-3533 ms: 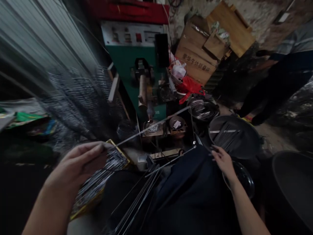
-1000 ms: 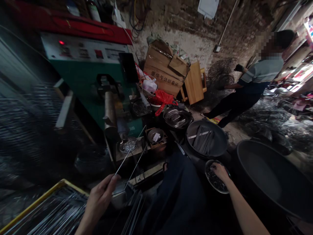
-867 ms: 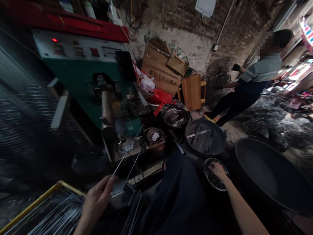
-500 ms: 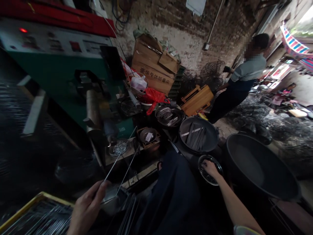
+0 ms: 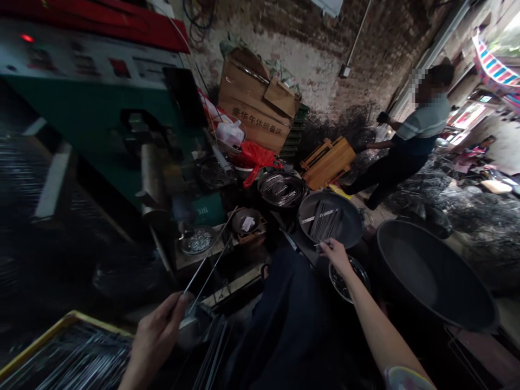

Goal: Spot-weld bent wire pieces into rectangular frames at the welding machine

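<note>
My left hand is closed on a bent metal wire whose two long legs point up and away toward the machine. My right hand is held in a pinch with a small piece at the fingertips, too small to name. It is above the edge between a small dark bowl and a round black pan. Thin dark rods lie in that pan. The bowl's contents are dark and partly hidden by my forearm.
The green machine stands at left, with a dish of small metal pieces beside it. A yellow crate of metal rods is at lower left. A large black pan stands at right. Another person stands behind the wooden stool.
My right hand has come up out of the small bowl and moved left, fingers pinched. My left hand has shifted slightly right and up with the wire. The other person has moved a little right.
</note>
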`<state>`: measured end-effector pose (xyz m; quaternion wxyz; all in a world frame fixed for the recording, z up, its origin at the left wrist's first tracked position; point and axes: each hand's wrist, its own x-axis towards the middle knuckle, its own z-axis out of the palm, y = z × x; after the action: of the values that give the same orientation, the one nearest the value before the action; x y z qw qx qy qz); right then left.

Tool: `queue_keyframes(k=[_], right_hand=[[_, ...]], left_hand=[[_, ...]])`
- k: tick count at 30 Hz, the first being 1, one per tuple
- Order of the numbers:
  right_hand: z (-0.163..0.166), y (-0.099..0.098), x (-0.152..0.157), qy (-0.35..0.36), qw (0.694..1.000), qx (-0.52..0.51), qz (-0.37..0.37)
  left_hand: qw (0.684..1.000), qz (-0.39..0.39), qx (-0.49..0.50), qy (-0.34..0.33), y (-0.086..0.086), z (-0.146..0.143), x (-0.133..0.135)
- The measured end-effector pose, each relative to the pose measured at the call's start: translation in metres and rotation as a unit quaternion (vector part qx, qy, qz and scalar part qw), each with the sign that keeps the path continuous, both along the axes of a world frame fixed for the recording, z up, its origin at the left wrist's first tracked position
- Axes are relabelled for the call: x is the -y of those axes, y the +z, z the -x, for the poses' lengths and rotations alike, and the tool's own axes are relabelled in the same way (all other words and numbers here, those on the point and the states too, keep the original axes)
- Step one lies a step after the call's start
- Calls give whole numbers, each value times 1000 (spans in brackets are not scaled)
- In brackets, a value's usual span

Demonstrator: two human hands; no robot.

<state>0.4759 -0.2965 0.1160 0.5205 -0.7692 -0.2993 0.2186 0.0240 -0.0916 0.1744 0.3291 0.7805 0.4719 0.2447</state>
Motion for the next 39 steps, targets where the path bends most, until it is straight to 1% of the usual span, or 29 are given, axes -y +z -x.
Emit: queue_keyframes(k=[1,2,4,5,7,9,11,13,16,20,24,30,35,39], right_hand=[[13,11,-17,18,998,-30,-42],[27,22,-36,39,996,-47,-67],[61,36,-74,89,991,-49,-83],[81,40,-92,113,988,-49,-90],[121,42,-127,153,979,-79,-107],[163,40,-157,178,965,-150,-117],[200,36,-180,192,949,-222,-113],[229,34,-196,200,937,-268,-107],[259,34,-210,206,922,-308,-108],[280,36,-218,208,909,-340,-119],[292,34,-224,203,904,-352,-131],[303,29,-229,183,914,-337,-134],[308,31,-230,166,900,-379,-138],[310,32,-231,164,890,-402,-140]], left_hand=[[1000,-6,5,-1,1,-3,2],[1000,-11,10,-3,1,-6,4],[1000,-21,17,-5,1,-11,9],[999,-26,20,-6,1,-12,12],[999,-33,30,-8,1,-13,15],[998,-37,40,-6,0,-11,16],[998,-34,49,2,0,-8,17],[998,-28,54,14,-1,-3,17],[997,-16,65,27,-5,4,17],[995,-1,85,43,-13,13,14],[993,8,96,61,-19,18,11],[990,24,109,81,-20,19,10],[991,20,97,90,-19,17,11],[990,19,108,94,-18,17,11]])
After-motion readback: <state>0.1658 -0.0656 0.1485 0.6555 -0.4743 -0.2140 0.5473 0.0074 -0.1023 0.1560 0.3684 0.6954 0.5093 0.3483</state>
